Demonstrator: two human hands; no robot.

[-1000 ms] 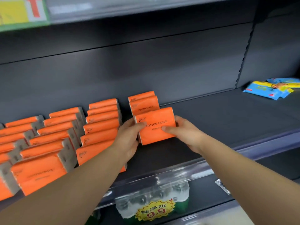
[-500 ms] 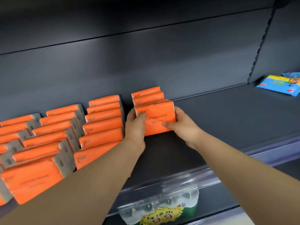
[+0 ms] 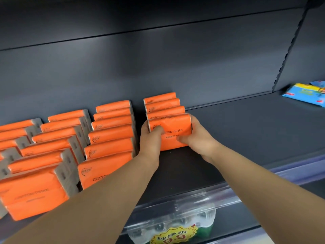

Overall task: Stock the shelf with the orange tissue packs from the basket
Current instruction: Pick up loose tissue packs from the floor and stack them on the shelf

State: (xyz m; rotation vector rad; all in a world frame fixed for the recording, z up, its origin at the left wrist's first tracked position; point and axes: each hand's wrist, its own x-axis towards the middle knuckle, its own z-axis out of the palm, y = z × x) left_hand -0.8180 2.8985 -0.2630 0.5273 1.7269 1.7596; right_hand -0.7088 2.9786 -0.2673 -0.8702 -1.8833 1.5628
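Front tissue pack (image 3: 173,132): its left and right ends sit under my left hand (image 3: 151,138) and right hand (image 3: 195,136); my left thumb covers the start of the printed word. Small print beneath the title: too fine to read. Three packs behind it (image 3: 162,106): top edges only. Leftmost rows (image 3: 10,138): cut by the frame edge, nearest pack blurred. Front pack of the neighbouring row (image 3: 98,173): partly behind my left forearm. Blue packets (image 3: 306,94), far right: cropped, print illegible. Bottles (image 3: 174,221) below: blurred behind the shelf's clear lip.
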